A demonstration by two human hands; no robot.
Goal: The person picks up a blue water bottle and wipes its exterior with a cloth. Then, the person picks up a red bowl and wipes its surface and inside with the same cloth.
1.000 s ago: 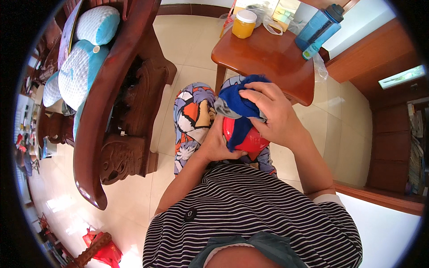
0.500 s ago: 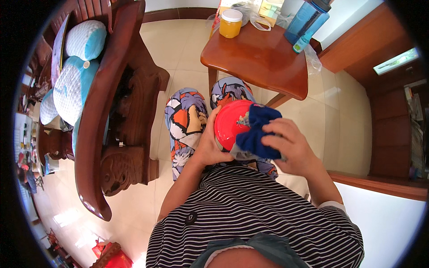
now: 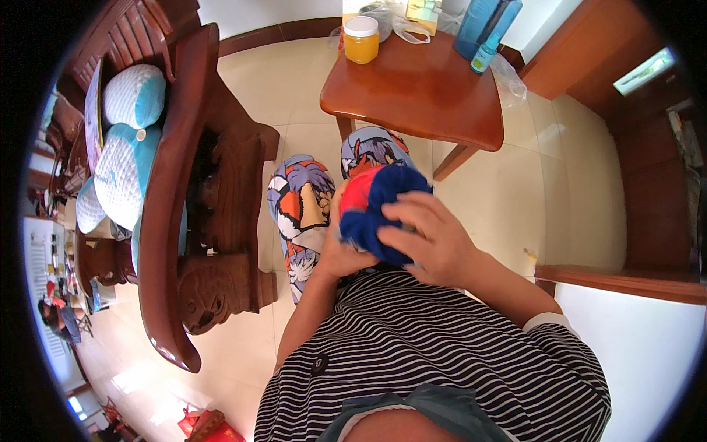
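In front of my lap, my left hand (image 3: 342,254) is wrapped round the near left side of a round container with a shiny red top (image 3: 356,191). A dark blue cloth (image 3: 395,184) lies bunched over much of that red top. My right hand (image 3: 442,243) grips the cloth with bent fingers and presses it against the container. Cloth and hand hide most of the top and its printed picture. The container's underside cannot be seen.
Ahead stands a brown wooden stool (image 3: 412,96) bearing a honey-coloured jar (image 3: 361,46) with a white lid, a blue bottle (image 3: 477,29), a small teal bottle (image 3: 484,56) and plastic bags. A carved wooden bench (image 3: 177,184) with white-and-blue cushions (image 3: 125,177) is at left.
The cloth has moved left across the red top with my right hand and now covers more of it. Both hands and the container sit slightly further left in view.
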